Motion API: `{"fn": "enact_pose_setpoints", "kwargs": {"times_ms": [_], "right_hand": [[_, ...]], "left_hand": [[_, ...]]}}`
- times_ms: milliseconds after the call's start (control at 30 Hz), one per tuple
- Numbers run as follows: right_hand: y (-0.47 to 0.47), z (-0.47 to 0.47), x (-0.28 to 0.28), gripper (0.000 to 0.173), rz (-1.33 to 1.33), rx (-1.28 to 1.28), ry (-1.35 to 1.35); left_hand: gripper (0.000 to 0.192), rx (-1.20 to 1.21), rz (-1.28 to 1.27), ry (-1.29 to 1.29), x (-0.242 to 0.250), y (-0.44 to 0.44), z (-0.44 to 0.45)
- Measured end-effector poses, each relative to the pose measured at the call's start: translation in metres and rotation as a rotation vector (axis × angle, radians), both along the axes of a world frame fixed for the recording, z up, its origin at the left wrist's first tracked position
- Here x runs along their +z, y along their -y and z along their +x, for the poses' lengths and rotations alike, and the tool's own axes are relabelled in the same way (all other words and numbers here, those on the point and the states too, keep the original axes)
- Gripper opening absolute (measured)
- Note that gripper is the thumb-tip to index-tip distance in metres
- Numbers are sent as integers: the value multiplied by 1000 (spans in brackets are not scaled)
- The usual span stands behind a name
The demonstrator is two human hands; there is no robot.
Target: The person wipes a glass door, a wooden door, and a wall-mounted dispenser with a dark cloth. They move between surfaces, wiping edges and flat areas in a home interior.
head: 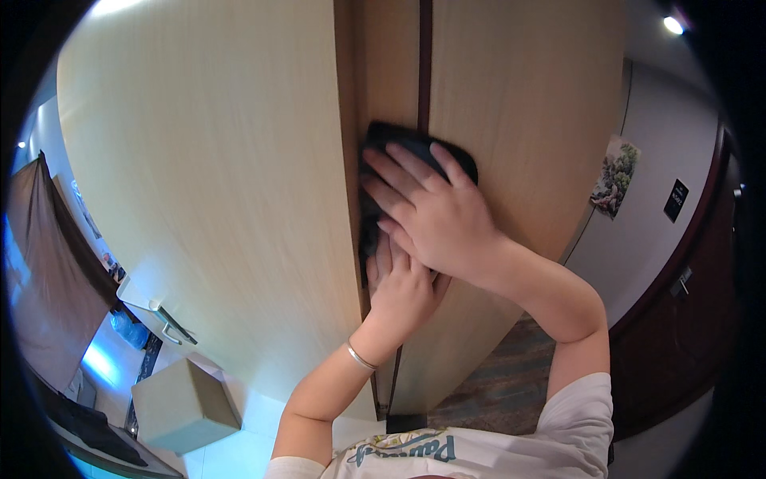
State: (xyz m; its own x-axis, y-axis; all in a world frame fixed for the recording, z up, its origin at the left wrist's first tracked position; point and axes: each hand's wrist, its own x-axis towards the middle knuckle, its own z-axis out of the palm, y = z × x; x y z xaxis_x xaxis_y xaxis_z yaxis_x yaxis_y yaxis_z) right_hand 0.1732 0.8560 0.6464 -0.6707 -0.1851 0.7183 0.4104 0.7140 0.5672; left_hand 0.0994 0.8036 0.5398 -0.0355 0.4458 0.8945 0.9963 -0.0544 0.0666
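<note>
A black flat object with rounded upper corners [458,157] lies against light wood panels, across a recessed vertical joint. Whether it is cloth or something stiffer, I cannot tell. Flat over its middle, with the fingers spread, my right hand [443,212] presses it to the wood. Just below, my left hand [402,287] holds its lower part, fingers pointing up and partly covered by my right hand. A silver-coloured bangle [361,355] circles my left wrist. The larger light wood panel [209,179] is to the left, and another wood panel [520,120] is to the right.
A beige cube-shaped stool [179,407] stands on pale floor tiles at lower left. Near it, a metal handle [173,329] projects. Brown cloth [60,263] hangs at far left. To the right are a dark red door [676,335] and a wall picture [616,176].
</note>
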Motion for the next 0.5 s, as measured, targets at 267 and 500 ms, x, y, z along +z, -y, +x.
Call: {"fn": "enact_pose_setpoints", "kwargs": {"times_ms": [267,500], "right_hand": [[-17,-30,87,38,185,-47,-348],[-9,2,27,41,115,-77,-155]], "left_hand": [[77,-206,276,99,65,-12,-3],[77,-81,116,24,22,-4,6]]}}
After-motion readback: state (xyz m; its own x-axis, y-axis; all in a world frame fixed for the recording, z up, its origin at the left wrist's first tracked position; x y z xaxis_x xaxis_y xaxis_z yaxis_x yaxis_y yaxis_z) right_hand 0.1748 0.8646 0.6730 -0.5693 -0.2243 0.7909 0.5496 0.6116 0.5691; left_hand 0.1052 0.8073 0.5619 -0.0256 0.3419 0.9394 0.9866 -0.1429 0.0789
